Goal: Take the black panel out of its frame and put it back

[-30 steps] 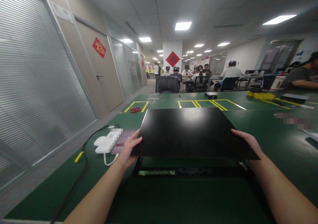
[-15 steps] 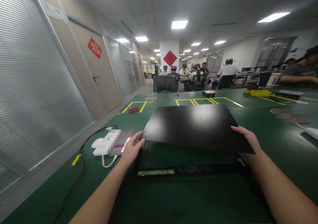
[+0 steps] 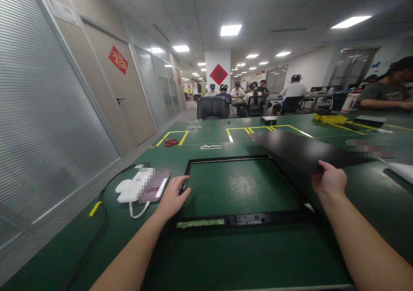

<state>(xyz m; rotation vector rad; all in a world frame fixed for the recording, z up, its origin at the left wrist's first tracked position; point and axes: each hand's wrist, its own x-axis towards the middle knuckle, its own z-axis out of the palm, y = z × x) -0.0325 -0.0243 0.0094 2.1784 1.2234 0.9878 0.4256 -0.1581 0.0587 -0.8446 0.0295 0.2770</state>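
My right hand (image 3: 331,180) pinches the near edge of a thin, dark flat panel (image 3: 300,149), raised and tilted over the right side of the green table. Below it lies a black rectangular frame (image 3: 229,158), with the table showing through its opening. Along the frame's near bar is a strip of green circuit board (image 3: 200,224). A small pale piece (image 3: 309,206) sits at its right side. My left hand (image 3: 174,196) is closed about the frame's left side, thumb and fingers on it; part of that side is hidden under the hand.
Left of the frame are a phone (image 3: 158,185), a white device with a cable (image 3: 129,190) and a black cord (image 3: 103,213). Red-handled scissors (image 3: 171,142), small white pieces (image 3: 211,146) and a yellow tray (image 3: 329,119) lie farther back. A person (image 3: 383,91) sits far right.
The dark panel has moved right, off the frame, held by my right hand alone. My left hand has let go of the panel and stays at the frame's left side. The frame's opening now shows.
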